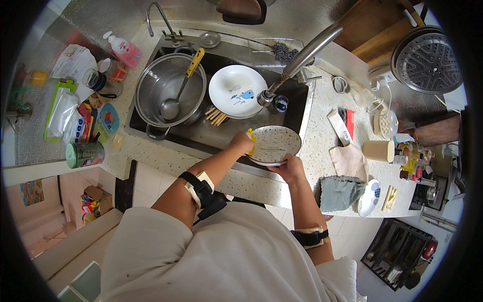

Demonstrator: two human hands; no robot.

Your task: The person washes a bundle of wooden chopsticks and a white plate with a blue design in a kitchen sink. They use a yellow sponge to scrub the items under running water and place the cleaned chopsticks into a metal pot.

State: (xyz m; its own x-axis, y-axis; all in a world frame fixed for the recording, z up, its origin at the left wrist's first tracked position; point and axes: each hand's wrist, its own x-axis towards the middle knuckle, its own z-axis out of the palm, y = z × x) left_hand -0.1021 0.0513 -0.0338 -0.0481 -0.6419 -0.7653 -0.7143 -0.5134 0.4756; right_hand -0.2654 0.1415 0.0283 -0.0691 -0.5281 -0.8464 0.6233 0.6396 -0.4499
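A speckled plate (277, 141) is tilted over the front of the sink (230, 127). My right hand (292, 170) grips its near right rim. At the left rim, my left hand (241, 144) holds a yellow cleaning cloth or sponge (250, 140) against the plate; its exact kind is hidden by my fingers. Farther back sits a white plate with a blue whale (231, 81), with another dish edge beneath it. Wooden chopsticks (216, 117) stick out beside it. A steel pot (149, 92) on the left holds a ladle (170, 108) with a yellow handle.
A pull-out faucet (307, 49) hangs over the sink's right side, above a dark cup (280, 103). A thin curved tap (160, 13) stands at the back left. A pink soap bottle (126, 51) is left; cloths (341, 192) and a patterned plate (369, 198) lie right.
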